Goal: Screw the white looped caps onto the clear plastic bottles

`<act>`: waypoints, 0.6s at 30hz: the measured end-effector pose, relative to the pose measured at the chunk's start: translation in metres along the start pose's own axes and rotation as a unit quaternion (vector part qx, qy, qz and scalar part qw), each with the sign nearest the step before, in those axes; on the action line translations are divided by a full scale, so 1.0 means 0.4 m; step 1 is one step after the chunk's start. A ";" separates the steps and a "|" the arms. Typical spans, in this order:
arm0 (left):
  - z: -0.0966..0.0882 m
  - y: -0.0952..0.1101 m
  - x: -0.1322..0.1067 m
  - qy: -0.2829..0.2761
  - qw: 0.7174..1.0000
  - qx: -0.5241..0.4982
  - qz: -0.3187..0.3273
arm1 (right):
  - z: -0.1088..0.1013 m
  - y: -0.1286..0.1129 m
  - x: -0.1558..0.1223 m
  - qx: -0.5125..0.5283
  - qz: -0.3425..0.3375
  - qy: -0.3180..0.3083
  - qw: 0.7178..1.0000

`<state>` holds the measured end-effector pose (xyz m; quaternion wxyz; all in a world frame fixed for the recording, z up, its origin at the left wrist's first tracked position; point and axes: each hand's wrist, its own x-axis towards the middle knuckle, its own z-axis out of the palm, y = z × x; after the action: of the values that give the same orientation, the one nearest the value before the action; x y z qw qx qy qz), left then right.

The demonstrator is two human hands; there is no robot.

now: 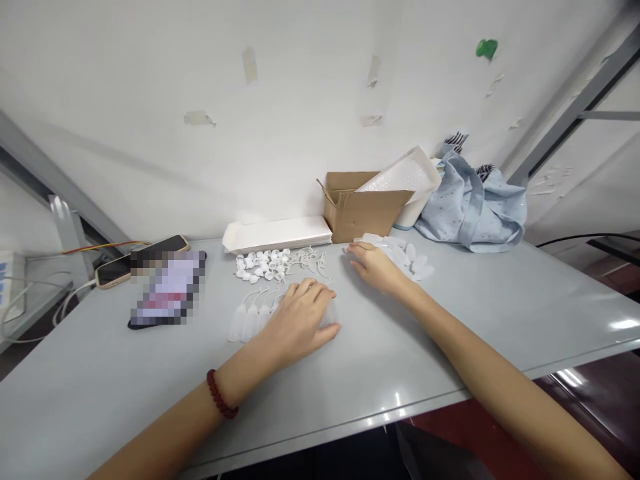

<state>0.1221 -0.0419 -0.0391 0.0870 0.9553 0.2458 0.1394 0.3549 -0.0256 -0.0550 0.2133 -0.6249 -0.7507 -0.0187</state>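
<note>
Well, the pale wall (300, 133) takes up most of my view, with the grey table (400, 360) pushed up close to it. At the far right of the tabletop slumps a light-blue cloth bag (473, 207), the bulkiest thing there. Left of it stands an open cardboard box (370, 215) with a white padded sleeve (407, 175) leaning out, and beside that a flat white stack (277, 233) lies lengthwise. Over on the left rest two phones, a dark one (113, 272) and, nearer, a partly blurred one (173, 287).

In front of the stack, a row of translucent pieces (250, 321) lies side by side, thin cords showing at the far ends. The left hand (303, 317) is palm down over the row's right end, fingers loosely bent; I can't tell from here whether they grip one. Right of the row, near the box, is a loose pile of translucent pieces (413, 257). The right hand (373, 263) reaches to its left edge, fingers slightly curled, and I can't make out whether anything is pinched.

Between stack and row sits a scatter of small white caps (260, 263), then a tangle of thin cords (310, 260). A dark red bracelet (220, 395) circles the left wrist.
</note>
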 end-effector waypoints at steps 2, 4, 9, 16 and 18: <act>-0.001 0.000 -0.002 -0.004 1.000 0.002 0.001 | 0.000 0.001 0.000 -0.005 -0.001 -0.006 1.000; -0.002 0.001 -0.003 -0.001 1.000 0.001 0.003 | -0.001 0.002 0.000 -0.009 -0.002 -0.010 1.000; -0.011 -0.010 -0.010 0.038 0.999 -0.007 0.002 | 0.001 0.008 0.001 -0.021 0.001 -0.013 1.000; -0.044 -0.067 -0.012 0.104 0.990 -0.051 -0.083 | 0.021 0.024 0.006 -0.035 -0.008 -0.022 0.999; -0.052 -0.083 -0.006 0.105 0.986 -0.062 -0.116 | 0.023 0.025 0.009 -0.038 -0.016 -0.028 0.999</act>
<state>0.0988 -0.0126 -0.0277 0.1350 0.8931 0.3538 0.2429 0.3612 -0.0175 -0.0644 0.1682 -0.6211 -0.7648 -0.0334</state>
